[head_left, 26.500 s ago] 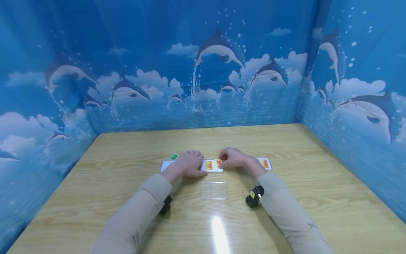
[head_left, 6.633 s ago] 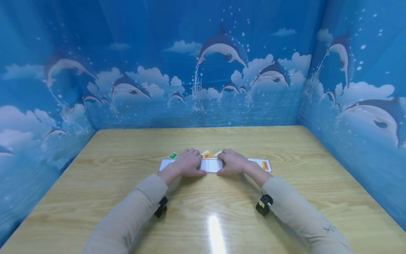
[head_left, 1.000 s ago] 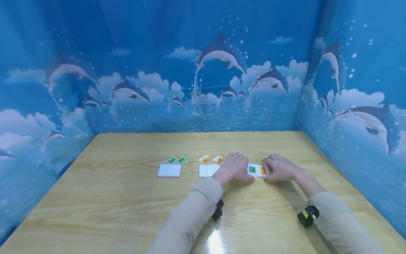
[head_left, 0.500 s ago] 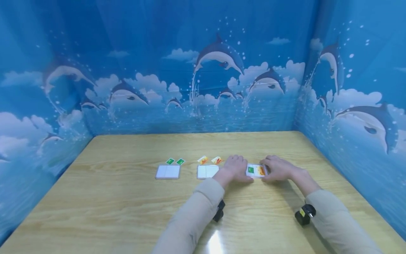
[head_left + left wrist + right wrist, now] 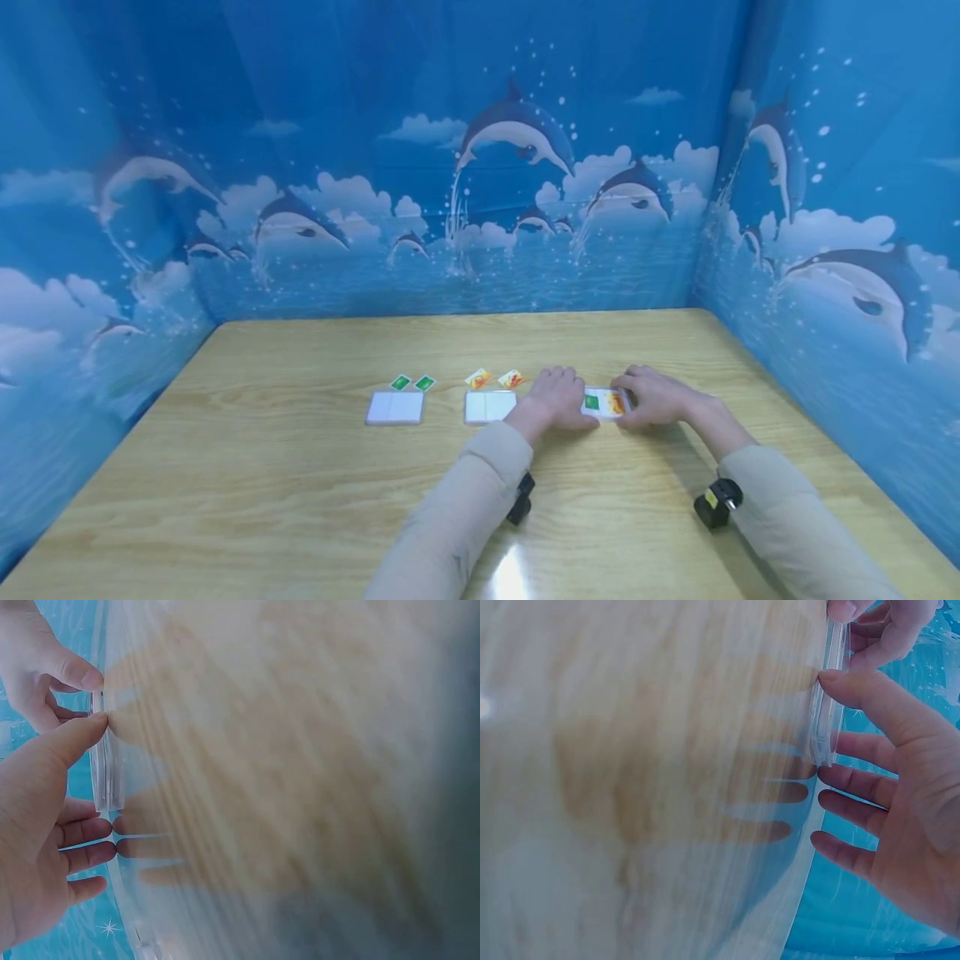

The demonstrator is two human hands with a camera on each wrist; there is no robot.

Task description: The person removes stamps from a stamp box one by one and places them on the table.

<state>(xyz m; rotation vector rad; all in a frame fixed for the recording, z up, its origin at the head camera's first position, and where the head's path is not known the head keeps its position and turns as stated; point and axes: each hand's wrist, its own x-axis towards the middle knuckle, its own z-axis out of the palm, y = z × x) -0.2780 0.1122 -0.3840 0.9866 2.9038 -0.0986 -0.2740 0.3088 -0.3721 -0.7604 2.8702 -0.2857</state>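
A flat clear plastic case (image 5: 604, 414) lies on the table at the right, showing a green picture card (image 5: 592, 402) and an orange one (image 5: 615, 403). My left hand (image 5: 558, 400) grips its left end, thumb at the front edge and fingers behind. At the right end, my right hand (image 5: 656, 397) pinches the case the same way. Seen edge-on in the left wrist view, the case (image 5: 110, 776) appears as thin clear layers beside my thumb. Its layered edge (image 5: 824, 720) also shows in the right wrist view. Both palms hide the case's ends in the head view.
A second case (image 5: 491, 407), white inside, lies left of my left hand, with two orange cards (image 5: 477, 379) behind it. Farther left is another white case (image 5: 395, 407) with two green cards (image 5: 425, 382) behind it. A dolphin-print curtain (image 5: 360, 275) rises behind the table (image 5: 300, 483).
Both hands have moved from the middle case to the right one. The orange cards, inside the middle case at first, now lie behind it. Over the last second the hands barely move.
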